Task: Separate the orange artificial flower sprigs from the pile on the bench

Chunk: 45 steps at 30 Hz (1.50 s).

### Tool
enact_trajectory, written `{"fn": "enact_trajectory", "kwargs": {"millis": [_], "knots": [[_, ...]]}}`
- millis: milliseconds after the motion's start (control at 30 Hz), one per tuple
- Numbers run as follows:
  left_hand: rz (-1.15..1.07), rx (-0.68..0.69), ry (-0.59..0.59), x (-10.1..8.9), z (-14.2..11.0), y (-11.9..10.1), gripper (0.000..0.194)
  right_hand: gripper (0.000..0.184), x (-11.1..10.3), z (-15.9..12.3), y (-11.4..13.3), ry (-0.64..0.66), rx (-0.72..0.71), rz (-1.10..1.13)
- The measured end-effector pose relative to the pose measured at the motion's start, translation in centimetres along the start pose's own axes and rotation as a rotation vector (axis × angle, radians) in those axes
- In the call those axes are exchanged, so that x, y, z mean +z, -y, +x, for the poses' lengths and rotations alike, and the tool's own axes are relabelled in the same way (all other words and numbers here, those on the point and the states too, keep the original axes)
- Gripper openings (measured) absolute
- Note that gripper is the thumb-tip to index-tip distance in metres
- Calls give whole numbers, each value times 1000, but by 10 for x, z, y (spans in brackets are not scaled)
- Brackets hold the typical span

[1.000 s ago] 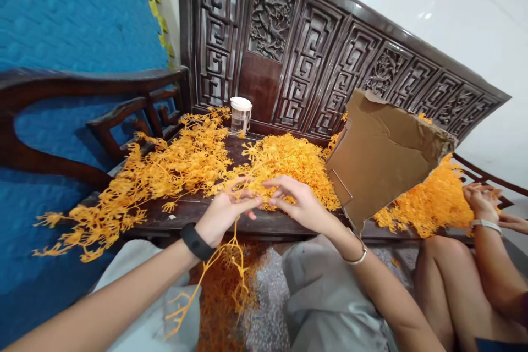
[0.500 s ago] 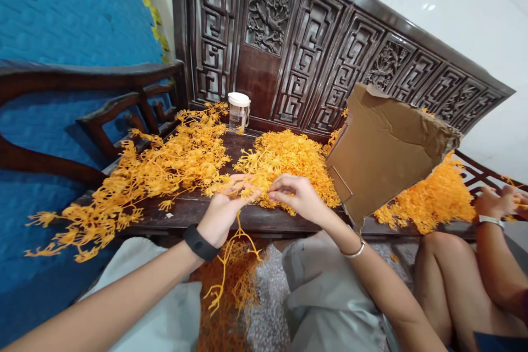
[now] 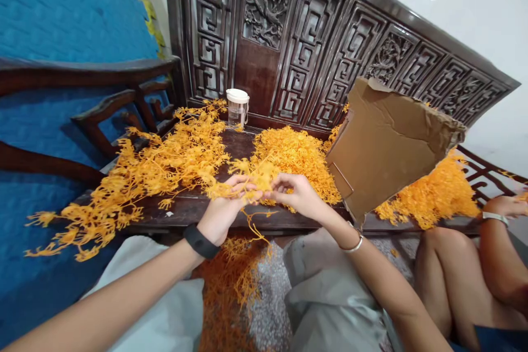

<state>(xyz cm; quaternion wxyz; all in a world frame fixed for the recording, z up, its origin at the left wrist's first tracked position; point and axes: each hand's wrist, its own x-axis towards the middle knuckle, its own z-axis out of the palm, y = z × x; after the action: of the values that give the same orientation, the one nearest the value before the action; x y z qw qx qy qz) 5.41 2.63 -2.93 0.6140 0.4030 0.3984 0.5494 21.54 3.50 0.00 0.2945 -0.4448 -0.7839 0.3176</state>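
Observation:
My left hand (image 3: 225,212), with a black band at the wrist, is closed around orange branching plastic sprigs (image 3: 263,175) above the front edge of the bench. Thin forked stems (image 3: 252,225) hang below its fingers. My right hand (image 3: 300,196) meets it from the right, thumb and fingers pinched together at the sprigs; the exact piece in the pinch is hidden. A heap of small orange plastic pieces (image 3: 299,151) lies just behind my hands. Longer branched orange sprigs (image 3: 165,159) are spread over the bench on the left.
A lidded clear cup (image 3: 237,109) stands by the carved backrest (image 3: 258,74). Cardboard (image 3: 391,148) leans upright on the right, with another orange heap (image 3: 437,192) beyond it. Another person's hand (image 3: 507,206) is at the far right. More orange strands (image 3: 231,269) lie below, between my legs.
The stems dangling under my left hand have swung up and to the right. My right fingers have moved in against the sprigs. The other person's hand has shifted slightly.

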Motion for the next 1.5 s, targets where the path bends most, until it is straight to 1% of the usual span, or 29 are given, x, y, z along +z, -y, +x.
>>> {"fn": "enact_trajectory", "kwargs": {"millis": [100,167,200,267,300,433,500,567,633,700,767,833,900,967,1000,1100,1200,1267,1333,1400,1433,1500], "knots": [[73,54,-23,-2,2,1,30,12,-1,-3,-1,-28,-201,-243],[130,79,5,-3,4,1,27,11,-1,-5,0,-11,-318,-438],[158,85,33,-3,4,2,26,12,0,-6,0,3,-352,-518],[226,115,63,-4,2,3,25,11,2,-7,1,29,-370,-594],[267,141,62,-4,1,3,26,11,3,-7,2,48,-359,-579],[382,234,58,-6,-2,5,26,11,7,-4,2,100,-238,-395],[401,253,74,-7,-2,7,24,12,8,-2,3,90,-175,-350],[412,250,98,-8,-1,7,24,11,9,-2,2,81,-162,-347],[425,222,147,-9,1,7,26,9,8,-2,2,75,-201,-392],[446,207,204,-9,2,6,27,9,7,-3,2,66,-279,-506],[502,243,271,-8,3,5,23,13,6,-4,3,60,-379,-664],[590,298,341,-8,3,4,15,19,6,-5,5,48,-469,-816],[677,331,366,-6,3,3,9,22,9,-6,6,37,-511,-927],[713,335,356,-4,1,1,8,23,12,-5,7,30,-494,-1006],[721,337,344,-3,1,0,9,23,15,-5,8,30,-463,-1039],[755,357,321,-1,2,-1,13,21,21,-4,11,42,-327,-1123],[804,396,287,2,4,-1,16,20,25,-5,16,107,-198,-1143],[810,398,283,3,5,-2,16,19,27,-5,20,115,-128,-1122],[792,399,282,3,5,-6,17,20,28,-6,22,68,-77,-1092],[762,406,277,3,3,-11,17,22,28,-6,22,-9,-65,-1057],[747,409,268,3,2,-14,17,23,28,-6,21,-50,-84,-1043],[726,413,256,3,-2,-18,18,26,29,-9,20,-144,-170,-1036]]}}
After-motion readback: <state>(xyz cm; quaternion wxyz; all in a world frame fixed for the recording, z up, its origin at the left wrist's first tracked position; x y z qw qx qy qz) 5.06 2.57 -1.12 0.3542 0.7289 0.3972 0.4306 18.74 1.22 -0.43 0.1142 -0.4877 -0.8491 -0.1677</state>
